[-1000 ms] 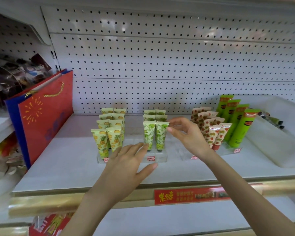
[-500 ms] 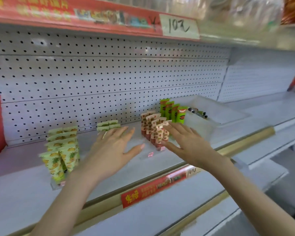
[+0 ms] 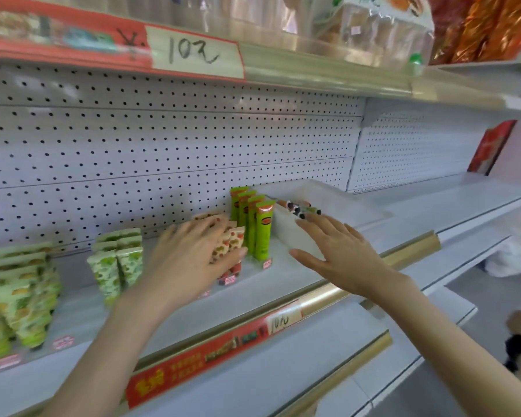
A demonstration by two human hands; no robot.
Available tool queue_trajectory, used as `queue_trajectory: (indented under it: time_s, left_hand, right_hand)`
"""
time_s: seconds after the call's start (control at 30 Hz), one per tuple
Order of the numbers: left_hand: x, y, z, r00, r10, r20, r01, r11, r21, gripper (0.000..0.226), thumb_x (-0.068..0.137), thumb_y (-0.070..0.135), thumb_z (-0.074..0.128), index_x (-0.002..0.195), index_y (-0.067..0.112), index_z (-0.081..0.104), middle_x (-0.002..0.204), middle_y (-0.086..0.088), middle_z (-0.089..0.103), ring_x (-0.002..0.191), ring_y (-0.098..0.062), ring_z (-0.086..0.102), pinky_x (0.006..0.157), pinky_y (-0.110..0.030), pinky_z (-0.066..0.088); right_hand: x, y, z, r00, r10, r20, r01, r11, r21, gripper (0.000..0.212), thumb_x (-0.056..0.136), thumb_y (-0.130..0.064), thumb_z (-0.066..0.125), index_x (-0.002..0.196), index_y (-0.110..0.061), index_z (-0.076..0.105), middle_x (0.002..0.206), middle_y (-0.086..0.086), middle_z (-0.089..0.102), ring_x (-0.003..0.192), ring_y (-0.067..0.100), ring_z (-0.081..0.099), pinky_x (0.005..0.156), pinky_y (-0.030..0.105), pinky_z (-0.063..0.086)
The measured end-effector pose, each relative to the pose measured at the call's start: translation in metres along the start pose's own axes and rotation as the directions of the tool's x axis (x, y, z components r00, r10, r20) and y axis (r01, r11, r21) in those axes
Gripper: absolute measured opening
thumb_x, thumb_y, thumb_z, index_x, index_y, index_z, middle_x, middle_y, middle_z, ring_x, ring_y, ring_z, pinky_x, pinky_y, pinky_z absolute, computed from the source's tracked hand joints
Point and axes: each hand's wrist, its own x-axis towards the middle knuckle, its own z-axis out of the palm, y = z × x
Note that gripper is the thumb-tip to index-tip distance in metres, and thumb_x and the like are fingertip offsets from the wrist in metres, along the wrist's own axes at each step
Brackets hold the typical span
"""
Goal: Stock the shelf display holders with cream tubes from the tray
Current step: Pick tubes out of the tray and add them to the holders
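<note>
Head view, pegboard shelf (image 3: 283,281), cream tubes (image 3: 115,266) at 9 o'clock, tray (image 3: 352,203) at 1 o'clock, left hand (image 3: 190,257) and right hand (image 3: 340,251) spread.

Bright green tubes (image 3: 260,233) with orange-red labels, cream tubes (image 3: 229,244) printed with red fruit, white tubes (image 3: 115,266) with green print, yellow-green patterned tubes (image 3: 18,299), translucent white tray (image 3: 352,200), white pegboard (image 3: 163,139) dotted with dark holes, red price strip (image 3: 193,368) with yellow characters, gold shelf edge (image 3: 412,249)
</note>
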Motion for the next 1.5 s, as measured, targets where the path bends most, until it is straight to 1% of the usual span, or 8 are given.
queue_trajectory:
  time_s: [0.17, 0.37, 0.53, 0.63, 0.73, 0.93, 1.23, 1.5]
  left_hand:
    - [0.029, 0.046, 0.01, 0.996, -0.081, -0.037, 0.082, 0.996, 0.02, 0.104, 0.058, 0.075, -0.011, 0.147, 0.031, 0.019, 0.153, 0.009, 0.022, 0.14, -0.013, 0.02, 0.111, -0.033, 0.017]
    - [0.051, 0.089, 0.025, 0.992, -0.123, 0.015, 0.123, 0.992, -0.006, 0.116, 0.051, 0.085, -0.016, 0.147, 0.03, 0.019, 0.153, 0.008, 0.024, 0.139, -0.015, 0.022, 0.113, -0.037, 0.021]
    - [0.077, 0.112, 0.026, 0.993, -0.117, 0.014, 0.118, 0.993, -0.025, 0.097, 0.065, 0.075, -0.007, 0.147, 0.03, 0.016, 0.156, 0.009, 0.015, 0.141, -0.012, 0.017, 0.115, -0.035, 0.016]
    - [0.099, 0.122, 0.027, 0.998, -0.054, 0.013, 0.054, 0.998, -0.042, 0.074, 0.085, 0.071, 0.013, 0.147, 0.03, 0.016, 0.154, 0.011, 0.019, 0.14, -0.011, 0.017, 0.111, -0.031, 0.015]
    - [0.123, 0.125, 0.032, 1.0, 0.01, 0.008, -0.009, 0.999, -0.045, 0.067, 0.09, 0.065, 0.02, 0.147, 0.03, 0.017, 0.154, 0.011, 0.02, 0.138, -0.013, 0.021, 0.11, -0.031, 0.018]
    - [0.163, 0.135, 0.053, 0.997, 0.041, 0.065, -0.035, 0.995, -0.091, 0.063, 0.093, 0.059, 0.024, 0.148, 0.027, 0.019, 0.154, 0.008, 0.022, 0.139, -0.015, 0.022, 0.109, -0.032, 0.02]
    - [0.211, 0.144, 0.079, 0.989, -0.097, 0.113, 0.105, 0.992, -0.068, 0.057, 0.094, 0.057, 0.029, 0.141, 0.026, 0.032, 0.147, 0.005, 0.036, 0.134, -0.019, 0.032, 0.101, -0.035, 0.033]
    - [0.246, 0.155, 0.099, 0.951, -0.268, 0.156, 0.286, 0.952, -0.106, 0.056, 0.094, 0.055, 0.032, 0.143, 0.028, 0.029, 0.149, 0.005, 0.033, 0.135, -0.017, 0.028, 0.102, -0.032, 0.03]
  right_hand:
    - [0.008, 0.06, 0.001, 0.998, -0.053, -0.015, 0.053, 0.998, 0.019, 0.061, 0.092, -0.062, 0.027, 0.144, -0.029, 0.026, 0.153, -0.009, 0.02, 0.14, 0.014, 0.019, 0.113, 0.036, 0.022]
    - [0.021, 0.119, 0.005, 0.996, -0.084, 0.025, 0.082, 0.994, 0.078, 0.058, 0.094, -0.057, 0.03, 0.145, -0.03, 0.025, 0.154, -0.011, 0.019, 0.14, 0.011, 0.021, 0.111, 0.032, 0.021]
    - [0.046, 0.153, 0.008, 0.997, -0.063, 0.049, 0.055, 0.987, 0.153, 0.056, 0.095, -0.054, 0.03, 0.145, -0.029, 0.026, 0.153, -0.01, 0.022, 0.139, 0.011, 0.023, 0.109, 0.031, 0.024]
    - [0.064, 0.17, 0.014, 0.999, -0.017, 0.035, 0.01, 0.981, 0.193, 0.055, 0.096, -0.051, 0.03, 0.145, -0.027, 0.027, 0.153, -0.009, 0.025, 0.137, 0.013, 0.028, 0.107, 0.034, 0.029]
    - [0.081, 0.182, 0.022, 1.0, 0.015, 0.005, -0.016, 0.975, 0.223, 0.053, 0.097, -0.049, 0.033, 0.144, -0.026, 0.028, 0.15, -0.009, 0.03, 0.134, 0.015, 0.034, 0.101, 0.035, 0.035]
    - [0.11, 0.2, 0.044, 0.998, 0.018, 0.065, -0.034, 0.966, 0.258, 0.051, 0.097, -0.043, 0.039, 0.144, -0.025, 0.029, 0.149, -0.006, 0.032, 0.126, 0.018, 0.044, 0.099, 0.035, 0.038]
    - [0.17, 0.229, 0.068, 0.98, -0.089, 0.18, 0.022, 0.939, 0.342, 0.051, 0.096, -0.037, 0.046, 0.143, -0.023, 0.031, 0.147, 0.0, 0.037, 0.125, 0.021, 0.045, 0.102, 0.032, 0.036]
    - [0.251, 0.242, 0.094, 0.9, -0.179, 0.398, 0.029, 0.935, 0.354, 0.046, 0.096, -0.027, 0.047, 0.138, -0.012, 0.037, 0.137, 0.007, 0.045, 0.119, 0.023, 0.049, 0.093, 0.031, 0.041]
